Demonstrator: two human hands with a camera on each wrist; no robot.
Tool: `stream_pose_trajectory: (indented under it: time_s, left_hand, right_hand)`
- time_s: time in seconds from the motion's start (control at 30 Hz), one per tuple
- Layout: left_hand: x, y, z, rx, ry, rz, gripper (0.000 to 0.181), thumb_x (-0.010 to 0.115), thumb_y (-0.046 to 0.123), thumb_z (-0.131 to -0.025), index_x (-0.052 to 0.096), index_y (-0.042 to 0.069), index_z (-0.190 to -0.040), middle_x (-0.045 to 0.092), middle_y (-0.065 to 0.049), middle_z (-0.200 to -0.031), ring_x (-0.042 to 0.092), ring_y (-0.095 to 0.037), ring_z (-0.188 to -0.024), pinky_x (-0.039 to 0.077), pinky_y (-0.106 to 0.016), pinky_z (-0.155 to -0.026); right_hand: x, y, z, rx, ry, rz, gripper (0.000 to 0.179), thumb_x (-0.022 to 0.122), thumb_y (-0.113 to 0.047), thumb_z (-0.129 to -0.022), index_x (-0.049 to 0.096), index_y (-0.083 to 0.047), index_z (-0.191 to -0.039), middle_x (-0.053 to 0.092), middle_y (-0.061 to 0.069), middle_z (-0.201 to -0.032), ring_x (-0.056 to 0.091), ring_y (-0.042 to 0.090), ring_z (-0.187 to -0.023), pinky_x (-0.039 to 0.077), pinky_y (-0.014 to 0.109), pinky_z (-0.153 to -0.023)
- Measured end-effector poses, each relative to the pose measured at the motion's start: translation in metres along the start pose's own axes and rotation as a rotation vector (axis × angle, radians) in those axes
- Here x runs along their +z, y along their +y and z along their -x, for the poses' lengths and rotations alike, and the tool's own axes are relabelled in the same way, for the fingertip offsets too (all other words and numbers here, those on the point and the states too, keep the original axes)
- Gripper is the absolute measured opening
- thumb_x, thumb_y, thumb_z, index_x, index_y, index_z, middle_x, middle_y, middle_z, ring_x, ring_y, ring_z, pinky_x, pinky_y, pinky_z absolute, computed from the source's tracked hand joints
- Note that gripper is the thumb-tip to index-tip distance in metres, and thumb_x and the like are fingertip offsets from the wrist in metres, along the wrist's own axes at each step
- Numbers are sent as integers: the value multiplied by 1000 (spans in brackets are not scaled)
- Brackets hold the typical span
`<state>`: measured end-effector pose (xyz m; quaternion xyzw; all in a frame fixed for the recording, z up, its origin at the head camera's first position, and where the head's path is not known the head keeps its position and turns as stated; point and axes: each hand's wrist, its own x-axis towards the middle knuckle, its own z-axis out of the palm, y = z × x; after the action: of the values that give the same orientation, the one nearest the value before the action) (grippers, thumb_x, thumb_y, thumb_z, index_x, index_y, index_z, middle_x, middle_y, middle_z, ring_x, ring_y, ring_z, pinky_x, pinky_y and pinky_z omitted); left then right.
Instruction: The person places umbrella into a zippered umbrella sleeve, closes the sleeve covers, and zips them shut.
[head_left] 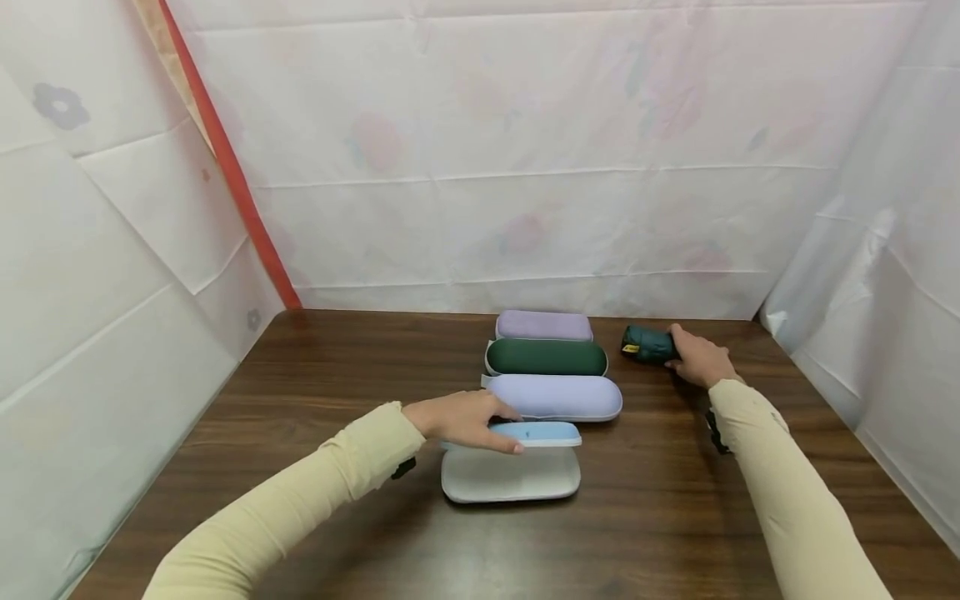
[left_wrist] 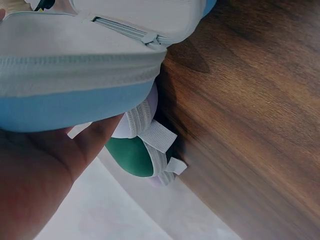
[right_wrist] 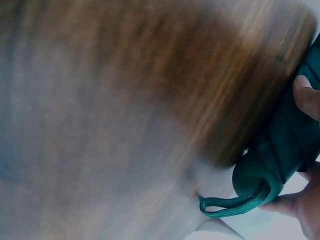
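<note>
My left hand (head_left: 467, 419) holds the raised lid of a light blue zip case (head_left: 555, 432), with thumb and fingers on either side of it. The case stands partly open, its pale grey lining (head_left: 510, 482) showing toward me. Over at the right, my right hand (head_left: 702, 358) grips one end of a dark green folded umbrella (head_left: 649, 345) with a yellow tag. A green cord loop (right_wrist: 227, 206) hangs from the umbrella's handle end in the right wrist view. Thumb and fingers lie on opposite sides of the umbrella there.
Behind the open case, a lilac case (head_left: 562, 397), a dark green case (head_left: 546, 357) and a purple case (head_left: 543, 326) lie in a row, all closed. The brown wooden table (head_left: 315, 367) meets white plastic sheeting (head_left: 465, 225) at the back and sides.
</note>
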<state>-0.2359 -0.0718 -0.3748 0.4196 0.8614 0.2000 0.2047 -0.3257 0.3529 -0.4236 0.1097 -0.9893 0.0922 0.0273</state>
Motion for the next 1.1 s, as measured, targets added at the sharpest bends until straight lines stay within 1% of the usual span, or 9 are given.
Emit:
stream_pose_trajectory:
  time_s: [0.13, 0.23, 0.37, 0.53, 0.73, 0.9, 1.0, 1.1]
  left_hand:
    - [0, 0, -1, 6, -23, 24, 55, 64, 50, -87, 63, 10, -125, 62, 10, -108, 56, -3, -91, 45, -23, -82]
    - [0, 0, -2, -4, -41, 42, 57, 64, 50, -86, 62, 9, -127, 62, 9, -110, 56, -2, -93, 44, -23, -84]
    - [-3, 2, -3, -22, -45, 38, 57, 63, 50, -87, 60, 10, -128, 62, 8, -111, 56, -3, -93, 44, -24, -84]
    - [-6, 3, -3, -42, -47, 25, 57, 60, 49, -90, 58, 10, -131, 60, 7, -114, 55, -5, -95, 44, -26, -85]
    - [-13, 2, -5, -51, -41, 24, 55, 58, 48, -91, 57, 11, -132, 60, 6, -115, 54, -7, -98, 43, -28, -87]
    - [-14, -1, -5, -81, -38, 33, 52, 56, 48, -93, 57, 14, -133, 59, 7, -118, 53, -7, -104, 41, -29, -91]
    - [-14, -4, -7, -68, -33, 48, 48, 55, 46, -94, 58, 14, -130, 60, 7, -116, 54, -7, -102, 42, -30, -91]
    - [-13, -6, -7, -60, -30, 60, 50, 54, 46, -95, 58, 13, -131, 61, 7, -117, 55, -7, -104, 42, -31, -92]
  right_hand:
    - [0, 3, 9, -32, 20, -3, 52, 68, -12, -88, 37, -2, -128, 55, 28, -119, 56, 47, -100, 41, 67, -74]
    - [-2, 8, 15, -49, 35, -3, 53, 68, -13, -88, 37, -3, -130, 56, 27, -118, 57, 45, -100, 43, 64, -72]
    - [-15, 4, 24, -78, 39, -12, 56, 69, -12, -88, 36, -4, -132, 57, 27, -115, 57, 43, -97, 45, 61, -69]
    - [-38, -11, 42, -133, 27, -28, 57, 69, -10, -87, 37, -4, -133, 58, 26, -111, 58, 40, -95, 45, 58, -70]
    - [-57, -33, 63, -244, 60, -23, 55, 71, -7, -85, 40, -7, -131, 60, 21, -108, 60, 37, -94, 47, 55, -71]
    - [-60, -57, 82, -368, 93, 8, 56, 75, -4, -81, 44, -9, -127, 61, 16, -103, 61, 30, -88, 49, 49, -68]
    - [-59, -70, 95, -436, 114, 18, 57, 77, -3, -78, 46, -10, -125, 61, 13, -101, 61, 27, -86, 49, 46, -65]
    - [-55, -83, 105, -489, 129, 9, 60, 79, -1, -75, 48, -12, -124, 61, 10, -101, 60, 24, -86, 49, 44, -65]
